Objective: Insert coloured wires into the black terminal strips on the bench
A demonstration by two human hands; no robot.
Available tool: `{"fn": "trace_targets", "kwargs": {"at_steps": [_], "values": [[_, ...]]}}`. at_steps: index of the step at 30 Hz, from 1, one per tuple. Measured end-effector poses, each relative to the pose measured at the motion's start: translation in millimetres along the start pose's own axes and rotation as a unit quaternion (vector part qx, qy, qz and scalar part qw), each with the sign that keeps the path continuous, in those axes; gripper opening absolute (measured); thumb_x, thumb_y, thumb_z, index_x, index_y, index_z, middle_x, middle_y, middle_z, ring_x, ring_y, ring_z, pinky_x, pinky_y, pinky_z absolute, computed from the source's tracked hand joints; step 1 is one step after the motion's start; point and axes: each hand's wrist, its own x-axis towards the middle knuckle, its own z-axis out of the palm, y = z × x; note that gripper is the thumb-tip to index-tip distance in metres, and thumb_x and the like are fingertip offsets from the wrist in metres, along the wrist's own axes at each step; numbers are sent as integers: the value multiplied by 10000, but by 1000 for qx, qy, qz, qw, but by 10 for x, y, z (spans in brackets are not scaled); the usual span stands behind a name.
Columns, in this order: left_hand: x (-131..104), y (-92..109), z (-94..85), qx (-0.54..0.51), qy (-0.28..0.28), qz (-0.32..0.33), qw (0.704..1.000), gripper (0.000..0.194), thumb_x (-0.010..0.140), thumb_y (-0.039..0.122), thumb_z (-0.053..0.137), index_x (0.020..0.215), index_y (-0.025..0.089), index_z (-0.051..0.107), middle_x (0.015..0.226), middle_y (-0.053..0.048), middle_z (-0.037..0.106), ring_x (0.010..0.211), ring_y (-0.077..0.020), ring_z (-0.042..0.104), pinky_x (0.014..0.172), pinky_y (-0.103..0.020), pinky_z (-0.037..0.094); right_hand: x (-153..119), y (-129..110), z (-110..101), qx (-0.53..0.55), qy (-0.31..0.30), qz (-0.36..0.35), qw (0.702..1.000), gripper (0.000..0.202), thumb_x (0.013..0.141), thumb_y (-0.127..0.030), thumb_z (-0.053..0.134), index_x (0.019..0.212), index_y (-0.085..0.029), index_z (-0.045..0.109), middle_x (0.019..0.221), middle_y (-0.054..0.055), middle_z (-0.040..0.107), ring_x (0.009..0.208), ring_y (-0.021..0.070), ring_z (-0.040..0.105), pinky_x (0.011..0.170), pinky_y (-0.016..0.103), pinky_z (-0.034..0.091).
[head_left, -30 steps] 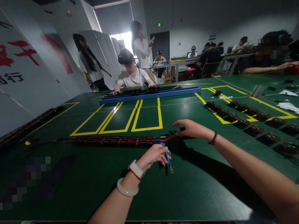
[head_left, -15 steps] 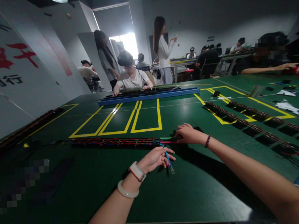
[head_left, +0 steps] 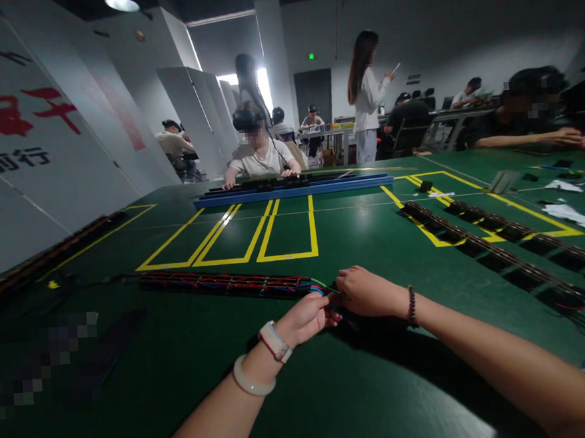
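A long black wiring assembly (head_left: 217,282) with red and blue wires along it lies across the table in front of me. From its right end come loose wires (head_left: 318,286), among them a green and a blue one, running into my hands. My left hand (head_left: 309,319), palm partly up, has its fingers closed around these wires. Directly beside it, my right hand (head_left: 370,295) pinches the wires from above, its fingers close to the left fingertips. The wire ends are hidden behind the fingers and in dark shadow.
Two similar black assemblies (head_left: 489,248) lie at the right, with blue cable at their near end. A long blue rail (head_left: 295,191) lies in front of a seated person (head_left: 263,155) opposite. Yellow tape rectangles (head_left: 288,256) mark the green tabletop. A dark flat piece (head_left: 108,345) sits at left.
My right hand has moved down and left, bringing the wires to my left hand. The blue wire with ring terminal that hung from my left hand is now hidden.
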Motion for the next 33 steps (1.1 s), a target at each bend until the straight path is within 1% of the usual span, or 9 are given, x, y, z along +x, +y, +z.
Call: {"fn": "trace_targets", "kwargs": {"at_steps": [3,7,11,14,17,23,27,30,33], "values": [[8,-30,4,15,6,18,1000,36,838,128,487,838,108,517,616,-14,573,485,-84,544,498,-199,401,-1,-7,-34,1,-3,2,1000,182,803,-294,569,770,-124,625,796,84,626,742,187,584,695,277,377],[-7,-26,-4,26,-1,28,999,63,828,172,514,809,116,493,596,4,550,425,-65,497,452,-193,351,17,77,-75,18,-6,8,1000,333,794,-462,582,738,-137,630,762,74,629,698,185,583,620,265,366],[-42,36,-31,39,-16,-4,999,116,854,210,473,792,113,487,639,-47,606,417,-68,498,430,-194,326,63,209,-34,2,2,43,999,294,863,-395,525,736,-157,641,741,60,629,696,175,583,617,266,352],[-46,63,-58,51,-22,-9,998,131,856,224,464,778,121,485,624,-37,603,391,-56,470,399,-181,288,111,303,64,-50,46,83,994,226,830,-350,585,730,-155,641,769,65,620,761,198,573,703,299,356],[-39,61,-68,75,-25,-9,997,169,855,251,460,749,122,489,584,-18,582,362,-39,427,370,-169,239,169,401,193,-89,101,117,984,229,815,-364,605,729,-155,641,806,77,595,812,216,545,761,329,348],[-63,59,-32,111,-28,0,993,153,840,240,464,729,135,469,547,11,558,333,-22,382,361,-163,205,290,604,457,-107,175,135,969,239,835,-392,576,768,-168,626,836,76,567,858,220,508,811,350,350],[-52,53,-32,106,-28,7,994,147,828,259,504,756,138,463,576,5,573,361,-26,408,382,-164,231,294,700,593,-126,226,84,962,217,854,-370,553,814,-167,621,915,90,577,974,235,488,924,403,321],[-34,37,-41,91,-15,8,996,179,824,298,540,820,151,439,619,-12,603,407,-43,461,418,-163,285,244,737,630,-119,246,-2,962,189,872,-343,526,874,-174,612,997,86,577,1045,221,475,995,417,288],[-32,26,-40,82,-4,11,997,191,842,309,525,839,166,399,654,-31,623,441,-58,497,445,-166,332,192,717,612,-95,253,-107,957,212,889,-346,488,948,-172,594,1008,76,581,1004,194,501,985,392,325]]}}
